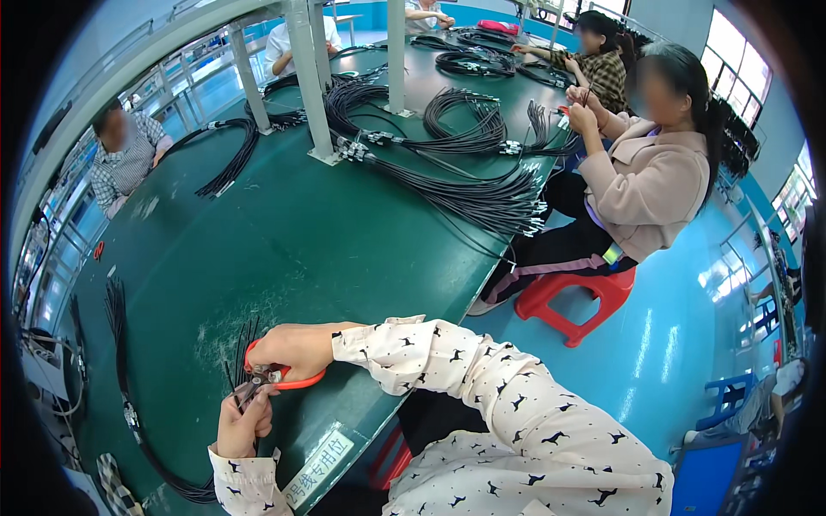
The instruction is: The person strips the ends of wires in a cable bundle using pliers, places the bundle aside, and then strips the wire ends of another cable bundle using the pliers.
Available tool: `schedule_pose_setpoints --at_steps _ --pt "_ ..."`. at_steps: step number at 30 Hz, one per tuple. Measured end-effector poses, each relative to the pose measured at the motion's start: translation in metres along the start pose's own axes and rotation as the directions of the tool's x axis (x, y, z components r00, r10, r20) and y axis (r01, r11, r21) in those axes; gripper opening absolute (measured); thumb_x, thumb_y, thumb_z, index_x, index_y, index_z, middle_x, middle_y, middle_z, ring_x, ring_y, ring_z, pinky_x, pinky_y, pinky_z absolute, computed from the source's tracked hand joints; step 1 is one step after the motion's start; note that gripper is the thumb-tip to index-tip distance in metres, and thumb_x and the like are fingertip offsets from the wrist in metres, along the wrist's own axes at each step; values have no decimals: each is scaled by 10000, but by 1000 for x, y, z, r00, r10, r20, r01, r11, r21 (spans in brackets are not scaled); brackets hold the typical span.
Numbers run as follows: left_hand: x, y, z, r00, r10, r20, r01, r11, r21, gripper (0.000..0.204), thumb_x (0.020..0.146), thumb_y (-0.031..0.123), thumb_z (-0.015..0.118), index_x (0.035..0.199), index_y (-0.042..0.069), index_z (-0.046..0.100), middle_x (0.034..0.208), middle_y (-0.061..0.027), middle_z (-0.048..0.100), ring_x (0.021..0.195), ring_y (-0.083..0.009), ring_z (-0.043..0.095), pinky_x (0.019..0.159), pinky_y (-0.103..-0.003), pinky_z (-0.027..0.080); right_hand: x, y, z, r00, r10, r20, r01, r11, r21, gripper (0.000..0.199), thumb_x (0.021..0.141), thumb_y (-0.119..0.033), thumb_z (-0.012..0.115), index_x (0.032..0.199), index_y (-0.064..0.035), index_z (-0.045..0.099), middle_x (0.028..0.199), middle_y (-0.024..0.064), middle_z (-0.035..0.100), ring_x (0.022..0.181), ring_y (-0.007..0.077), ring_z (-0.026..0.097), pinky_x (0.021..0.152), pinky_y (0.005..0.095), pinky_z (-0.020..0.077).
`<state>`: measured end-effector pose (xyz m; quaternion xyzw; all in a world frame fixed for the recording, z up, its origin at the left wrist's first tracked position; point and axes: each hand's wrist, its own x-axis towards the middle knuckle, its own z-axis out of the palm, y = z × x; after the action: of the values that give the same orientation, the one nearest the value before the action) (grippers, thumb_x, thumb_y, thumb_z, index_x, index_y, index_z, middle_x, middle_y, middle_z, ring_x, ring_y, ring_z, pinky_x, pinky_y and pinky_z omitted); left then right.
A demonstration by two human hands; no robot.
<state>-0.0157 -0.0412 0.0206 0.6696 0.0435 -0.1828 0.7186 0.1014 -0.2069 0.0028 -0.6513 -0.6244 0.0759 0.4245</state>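
Note:
My right hand [291, 351] is closed around red-handled cutting pliers [308, 380], whose metal jaws point down and left toward my other hand. My left hand [244, 425] pinches thin black cables [239, 348] right by those jaws; their ends fan out past my fingers over the green table [284, 249]. Exactly which strand lies between the jaws is hidden by my fingers. The rest of a black cable bundle [155, 460] curves along the table's left side toward my left sleeve, with a pale connector [131, 416] partway along it.
Large black cable bundles [465, 189] lie farther up the table around white metal posts [311, 95]. A person [658, 172] works at the right edge on a red stool [581, 301]. Small red-handled scissors [99, 250] lie at the far left. Cut scraps [249, 314] litter the tabletop.

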Motion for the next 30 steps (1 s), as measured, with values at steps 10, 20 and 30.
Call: schedule_pose_setpoints --at_steps 10,20,30 --pt "3 -7 3 996 -49 -76 42 995 -90 138 865 96 481 941 6 555 542 52 314 404 -22 229 365 -190 163 -2 2 -3 1000 9 0 -9 995 -95 273 708 -229 627 810 10 542 687 155 567 649 328 555 540 365 428" --pt "6 -13 4 992 9 -127 -16 998 -55 141 860 105 497 934 2 559 542 42 363 391 -26 272 354 -186 196 -4 -3 -9 1000 9 13 -6 986 -168 234 703 -176 636 811 -7 514 692 127 543 637 317 543 532 358 423" --pt "14 -32 1 825 477 -304 -373 862 343 81 823 10 525 904 8 530 619 22 460 438 -16 369 377 -161 285 -2 -3 -7 989 -4 -151 -17 991 -134 176 701 -116 622 787 -6 516 652 129 532 591 316 531 508 343 410"
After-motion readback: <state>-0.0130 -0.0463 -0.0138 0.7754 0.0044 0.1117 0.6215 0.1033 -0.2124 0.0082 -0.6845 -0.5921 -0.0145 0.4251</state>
